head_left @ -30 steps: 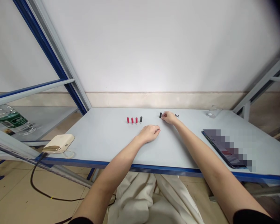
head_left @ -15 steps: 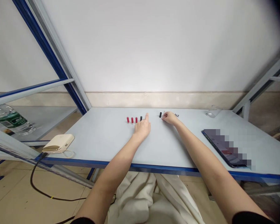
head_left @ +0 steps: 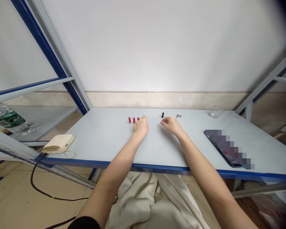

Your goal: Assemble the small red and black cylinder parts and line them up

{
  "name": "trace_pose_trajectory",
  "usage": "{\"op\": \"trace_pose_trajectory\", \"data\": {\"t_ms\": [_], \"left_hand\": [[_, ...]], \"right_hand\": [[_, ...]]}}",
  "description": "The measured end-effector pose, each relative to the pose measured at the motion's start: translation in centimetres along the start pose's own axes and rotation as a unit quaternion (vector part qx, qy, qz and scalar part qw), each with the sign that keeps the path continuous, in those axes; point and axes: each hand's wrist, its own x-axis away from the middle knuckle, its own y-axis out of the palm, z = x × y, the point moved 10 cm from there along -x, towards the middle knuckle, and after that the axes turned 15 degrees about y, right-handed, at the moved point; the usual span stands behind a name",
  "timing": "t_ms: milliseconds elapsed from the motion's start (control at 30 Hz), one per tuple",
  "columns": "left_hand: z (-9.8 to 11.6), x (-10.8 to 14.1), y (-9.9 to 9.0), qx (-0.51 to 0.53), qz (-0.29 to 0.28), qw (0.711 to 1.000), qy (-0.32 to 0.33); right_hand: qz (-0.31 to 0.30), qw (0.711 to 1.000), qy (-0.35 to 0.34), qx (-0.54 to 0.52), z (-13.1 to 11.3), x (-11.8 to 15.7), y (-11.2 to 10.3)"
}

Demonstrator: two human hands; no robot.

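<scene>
My left hand (head_left: 141, 126) is at the middle of the table, fingers curled; whatever they hold is hidden behind the hand. Just left of it stand three small red cylinders in a row: a left one (head_left: 129, 120), a middle one (head_left: 134, 120) and one (head_left: 138, 119) partly covered by my fingers. My right hand (head_left: 172, 125) is pinched shut over the table; anything between its fingertips is too small to make out. Beyond it a small black cylinder (head_left: 162, 115) stands upright beside a tiny clear piece (head_left: 166, 113). Several small metal pieces (head_left: 178, 116) lie to its right.
A clear cup (head_left: 216, 112) lies tilted at the back right. A dark tablet or phone (head_left: 219, 147), partly pixelated, rests at the right. On the left front corner is a cream box (head_left: 58, 143) with a cable. A water bottle (head_left: 10, 120) lies on the left shelf.
My right hand has moved away from the clear piece, toward me and slightly left. My left index finger, stretched out before, is now curled, and the black cylinder by that hand is out of sight.
</scene>
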Motion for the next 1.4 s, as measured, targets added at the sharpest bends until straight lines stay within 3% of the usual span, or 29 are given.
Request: {"op": "trace_pose_trajectory", "data": {"t_ms": [100, 200, 300, 400, 533, 700, 1000, 1400], "left_hand": [[0.0, -0.4, -0.4, 0.078, 0.056, 0.995, 0.022], [0.5, -0.6, -0.5, 0.247, 0.112, 0.961, 0.046], [1.5, -0.7, 0.4, 0.409, 0.105, 0.905, 0.049], [2.3, -0.5, 1.0, 0.476, 0.087, 0.874, 0.037], [2.4, -0.3, 1.3, 0.506, 0.085, 0.858, 0.01], [2.4, -0.1, 1.4, 0.53, 0.091, 0.843, -0.003], [2.4, 0.1, 1.1, 0.532, 0.093, 0.841, -0.017], [1.3, 0.1, 1.2, 0.52, 0.109, 0.846, -0.048]], "right_hand": [[0.0, 1.0, -0.002, -0.031, 0.2, -0.2, 0.7], [-0.032, 0.992, 0.014, -0.118, 0.6, -0.7, 1.6], [-0.105, 0.967, 0.032, -0.232, 0.7, -0.8, 2.9], [-0.148, 0.94, 0.039, -0.305, 0.6, -0.7, 3.4], [-0.159, 0.923, 0.044, -0.347, 0.7, -0.8, 3.2], [-0.151, 0.93, 0.011, -0.334, 0.3, -0.9, 2.6], [-0.129, 0.932, 0.026, -0.338, 0.2, -0.6, 1.6], [-0.098, 0.941, -0.023, -0.322, -0.3, -0.4, 0.0]]}}
